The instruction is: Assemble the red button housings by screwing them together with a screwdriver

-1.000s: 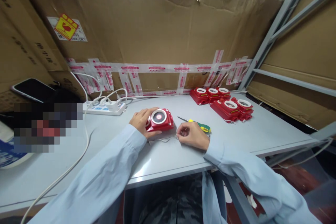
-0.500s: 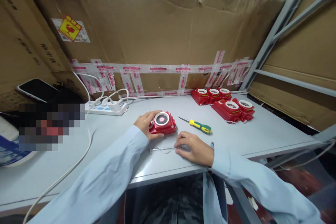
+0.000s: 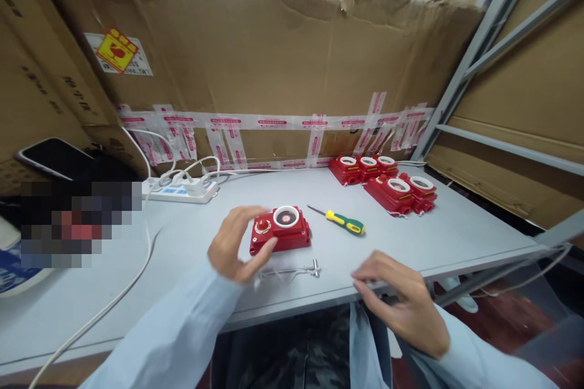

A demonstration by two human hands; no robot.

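A red box with a white-ringed round window and a small red knob lies in the middle of the table. My left hand is open around its left end, thumb and fingers spread, and I cannot tell whether the fingertips touch it. Just in front lies a thin T-shaped metal rod with a pale string or chain along it. My right hand is over the table's front edge, its thumb and forefinger apart and nothing visible between them. Behind the box to the right rests a screwdriver with a green and yellow handle.
Several similar red boxes stand at the back right. A white power strip with plugs and cables lies at the back left, near a phone. Cardboard walls the back; a metal frame rises on the right.
My left hand has loosened from the red box, which now sits slightly nearer and shows its knob. My right hand has let go of the metal rod and moved right, towards the table edge.
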